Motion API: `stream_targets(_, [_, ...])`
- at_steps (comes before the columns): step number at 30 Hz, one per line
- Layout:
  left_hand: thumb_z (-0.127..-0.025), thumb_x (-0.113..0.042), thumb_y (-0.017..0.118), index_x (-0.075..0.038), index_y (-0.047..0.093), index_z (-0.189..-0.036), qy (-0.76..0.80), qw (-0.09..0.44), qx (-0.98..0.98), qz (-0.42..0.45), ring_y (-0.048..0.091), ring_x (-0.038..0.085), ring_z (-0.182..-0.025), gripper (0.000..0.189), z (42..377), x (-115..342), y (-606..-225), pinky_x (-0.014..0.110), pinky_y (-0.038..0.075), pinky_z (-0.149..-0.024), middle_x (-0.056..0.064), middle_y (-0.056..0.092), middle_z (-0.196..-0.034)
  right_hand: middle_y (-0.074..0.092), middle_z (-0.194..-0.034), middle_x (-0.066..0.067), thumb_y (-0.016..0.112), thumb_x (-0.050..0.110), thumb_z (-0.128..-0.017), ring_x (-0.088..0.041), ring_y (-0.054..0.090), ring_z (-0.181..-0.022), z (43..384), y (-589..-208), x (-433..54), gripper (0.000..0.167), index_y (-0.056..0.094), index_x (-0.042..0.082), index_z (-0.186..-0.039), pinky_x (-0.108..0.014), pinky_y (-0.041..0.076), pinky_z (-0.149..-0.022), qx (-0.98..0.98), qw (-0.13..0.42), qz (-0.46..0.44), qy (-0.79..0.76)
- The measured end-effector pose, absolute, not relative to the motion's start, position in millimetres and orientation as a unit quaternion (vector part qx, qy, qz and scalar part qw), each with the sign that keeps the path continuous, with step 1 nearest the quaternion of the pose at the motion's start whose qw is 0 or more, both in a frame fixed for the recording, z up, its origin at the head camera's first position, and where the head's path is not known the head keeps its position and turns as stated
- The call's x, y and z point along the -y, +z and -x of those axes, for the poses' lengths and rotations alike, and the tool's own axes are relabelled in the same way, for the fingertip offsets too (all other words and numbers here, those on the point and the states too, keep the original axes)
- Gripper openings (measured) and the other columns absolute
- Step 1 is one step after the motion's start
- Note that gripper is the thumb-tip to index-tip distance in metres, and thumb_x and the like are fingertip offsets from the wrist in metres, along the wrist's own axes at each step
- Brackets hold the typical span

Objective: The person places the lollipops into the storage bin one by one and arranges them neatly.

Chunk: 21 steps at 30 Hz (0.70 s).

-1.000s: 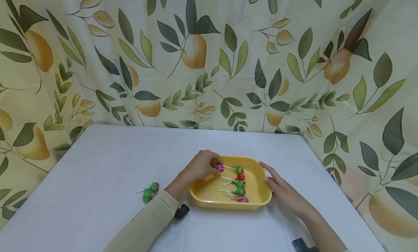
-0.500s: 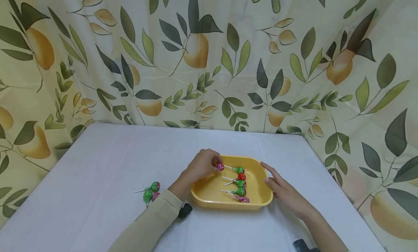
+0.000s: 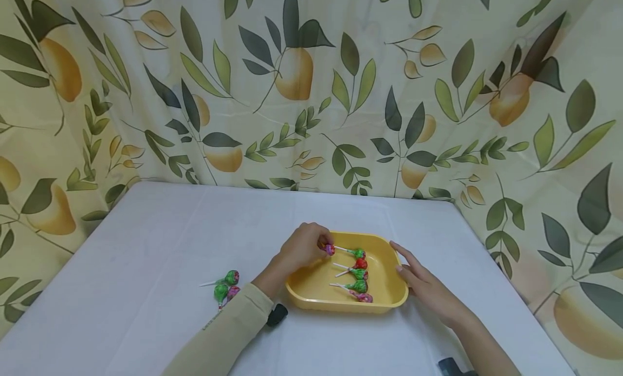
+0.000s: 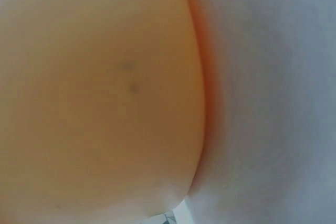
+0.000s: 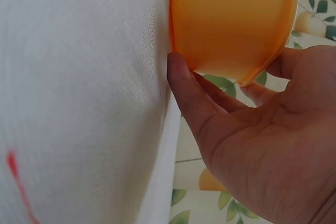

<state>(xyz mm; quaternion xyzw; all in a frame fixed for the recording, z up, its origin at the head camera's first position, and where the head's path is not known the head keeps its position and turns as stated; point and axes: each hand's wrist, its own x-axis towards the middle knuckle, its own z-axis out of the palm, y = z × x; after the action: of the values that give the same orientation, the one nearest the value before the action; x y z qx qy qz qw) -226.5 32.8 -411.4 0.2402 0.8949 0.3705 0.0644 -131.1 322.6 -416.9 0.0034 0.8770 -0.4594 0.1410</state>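
Note:
In the head view my left hand (image 3: 303, 247) pinches the wrapped head of a purple-pink lollipop (image 3: 330, 250) at the back left of the yellow tray (image 3: 336, 305). That lollipop's white stick points right, toward a green lollipop (image 3: 359, 254). Below these lie a red lollipop (image 3: 360, 263), more green ones and a pink lollipop (image 3: 363, 298), heads to the right. My right hand (image 3: 428, 289) holds the tray's right side, thumb at the rim. In the right wrist view its fingers (image 5: 181, 72) touch the outer wall. The tray's wall (image 4: 105, 103) fills much of the left wrist view, blurred.
On the white tablecloth (image 3: 146, 300), left of the tray, lies a small pile of green lollipops (image 3: 221, 292) and a purple one (image 3: 232, 292). Black wrist gear (image 3: 277, 315) shows by the left sleeve (image 3: 229, 327). A fruit-print curtain (image 3: 292, 121) hangs behind the table.
Both hands, the tray and the lollipops keep their places relative to each other. The whole head view has shifted slightly.

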Motion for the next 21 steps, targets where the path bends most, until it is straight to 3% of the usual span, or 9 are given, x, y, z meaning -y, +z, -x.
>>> stream_targets(21, [-0.081, -0.003, 0.088, -0.012, 0.076, -0.094, 0.349, 0.044, -0.905, -0.239, 0.059, 0.015, -0.087, 0.02, 223.0, -34.2, -411.9, 0.032, 0.05, -0.084, -0.004, 0.068, -0.087, 0.032, -0.162, -0.025, 0.045, 0.043, -0.111, -0.043, 0.046, -0.139, 130.4, -416.7, -323.0, 0.063, 0.016, 0.033, -0.166, -0.051, 0.05, -0.101, -0.875, 0.142, 0.004, -0.464])
